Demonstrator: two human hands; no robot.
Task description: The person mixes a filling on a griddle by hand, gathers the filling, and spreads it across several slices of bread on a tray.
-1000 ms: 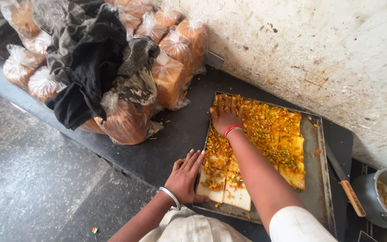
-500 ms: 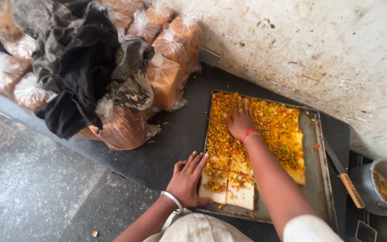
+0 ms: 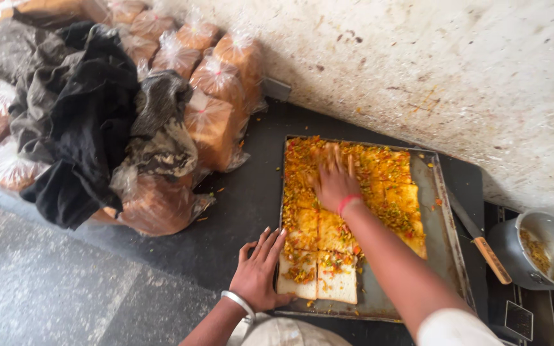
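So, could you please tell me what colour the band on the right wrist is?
Pinkish-red band, best seen in the head view.

Left hand (image 3: 259,272) wears a silver bangle; right hand (image 3: 335,182) a red band, white sleeve.

Soft daylight; wall overexposed; right hand (image 3: 335,182) motion-blurred

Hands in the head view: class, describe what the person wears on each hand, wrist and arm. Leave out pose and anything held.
The left hand is bare, with a silver metal bangle round the wrist and no sleeve in view. The right hand is also bare, with a thin red band at the wrist. The right forearm is uncovered up to a short white sleeve at the frame's bottom edge. No gloves or rings show.
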